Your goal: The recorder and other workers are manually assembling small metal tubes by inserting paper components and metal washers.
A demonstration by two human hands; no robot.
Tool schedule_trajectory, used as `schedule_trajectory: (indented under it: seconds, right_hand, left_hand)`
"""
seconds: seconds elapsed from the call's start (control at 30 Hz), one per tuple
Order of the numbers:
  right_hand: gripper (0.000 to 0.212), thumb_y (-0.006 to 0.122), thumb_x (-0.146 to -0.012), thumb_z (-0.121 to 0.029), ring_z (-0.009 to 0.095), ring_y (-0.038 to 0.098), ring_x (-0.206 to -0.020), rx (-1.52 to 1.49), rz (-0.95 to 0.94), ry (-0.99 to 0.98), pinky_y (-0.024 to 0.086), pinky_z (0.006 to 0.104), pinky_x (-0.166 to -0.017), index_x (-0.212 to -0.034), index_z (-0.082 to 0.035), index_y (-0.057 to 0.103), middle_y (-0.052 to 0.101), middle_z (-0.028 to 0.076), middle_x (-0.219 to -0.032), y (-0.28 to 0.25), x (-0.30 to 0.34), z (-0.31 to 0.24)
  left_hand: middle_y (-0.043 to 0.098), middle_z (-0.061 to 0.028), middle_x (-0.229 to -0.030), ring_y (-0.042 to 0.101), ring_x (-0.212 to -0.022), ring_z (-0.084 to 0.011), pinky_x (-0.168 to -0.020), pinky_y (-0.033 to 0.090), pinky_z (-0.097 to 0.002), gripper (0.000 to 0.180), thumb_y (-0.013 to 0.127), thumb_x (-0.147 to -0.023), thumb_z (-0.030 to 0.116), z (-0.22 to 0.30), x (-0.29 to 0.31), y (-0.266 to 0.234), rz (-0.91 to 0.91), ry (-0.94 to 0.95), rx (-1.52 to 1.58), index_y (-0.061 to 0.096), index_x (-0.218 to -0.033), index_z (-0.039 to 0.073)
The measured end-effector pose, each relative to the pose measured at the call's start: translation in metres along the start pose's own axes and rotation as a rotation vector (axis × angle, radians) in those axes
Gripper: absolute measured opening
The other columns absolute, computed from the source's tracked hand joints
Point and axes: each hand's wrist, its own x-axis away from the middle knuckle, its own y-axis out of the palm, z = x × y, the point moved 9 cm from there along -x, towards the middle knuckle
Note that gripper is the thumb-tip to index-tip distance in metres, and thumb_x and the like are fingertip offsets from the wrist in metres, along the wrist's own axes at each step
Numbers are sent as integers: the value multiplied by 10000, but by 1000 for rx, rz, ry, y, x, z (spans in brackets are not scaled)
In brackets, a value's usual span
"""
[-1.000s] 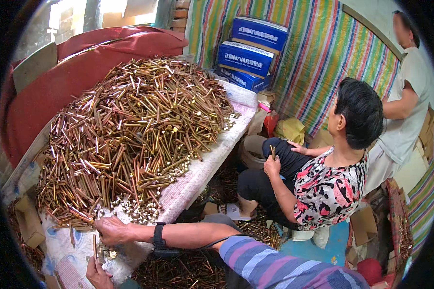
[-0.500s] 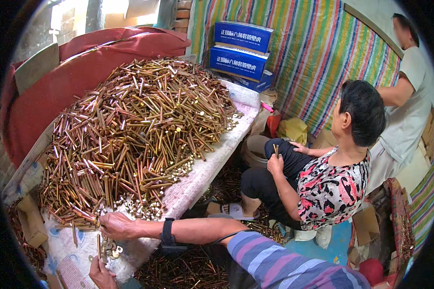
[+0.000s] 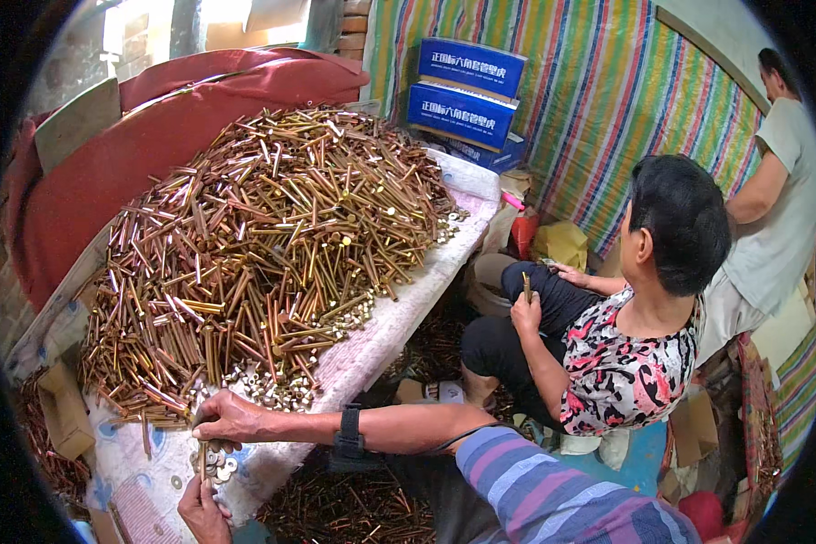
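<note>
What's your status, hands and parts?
Left hand gripping metal rod. Right hand at its far end, grip unclear. Loose washers close by.

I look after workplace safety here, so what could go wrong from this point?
The tall heap of brassy metal rods might slide toward the pale cloth-covered table's near edge. The right hand, close to the loose, silvery round washers, could knock some astray. The slim brassy metal rod, held upright by the left hand, might slip.
</note>
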Motion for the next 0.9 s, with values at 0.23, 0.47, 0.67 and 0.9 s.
schedule_trajectory:
  seconds: [0.23, 0.47, 0.67, 0.9]
  right_hand:
    - [232, 697, -935, -229, 73, 563, -490, -161, -6, 29, 435, 241, -409, -909, 1, 691, 620, 7, -646, 6, -2, -3]
    - [318, 707, -936, -306, 62, 550, -492, -117, 31, 29, 416, 239, -420, -818, -12, 694, 587, -10, -596, 11, 3, 5]
    - [429, 636, -1001, -345, 49, 453, -516, 126, 113, -208, 371, 281, -448, -737, -7, 640, 499, -27, -568, 14, 10, -11]
    - [431, 649, -972, -331, 106, 432, -563, 182, 167, -295, 383, 359, -507, -766, 47, 634, 482, 20, -561, 17, 16, -16]
  left_hand:
    - [556, -31, -682, 477, -394, -81, -341, 346, -258, 229, 534, -1012, 141, 19, 7, -3, -34, -15, 35, 678, -1008, -37]
    - [549, -30, -686, 471, -391, -82, -354, 340, -249, 238, 544, -1013, 155, 0, 3, 0, -32, 31, 86, 682, -991, -38]
    - [558, -34, -688, 468, -391, -77, -354, 333, -245, 240, 577, -1009, 165, -8, 0, 4, -50, 31, 116, 684, -1006, -51]
    - [568, -35, -672, 466, -385, -75, -350, 332, -246, 250, 581, -1016, 170, -6, 3, 8, -63, 40, 194, 685, -1015, -57]
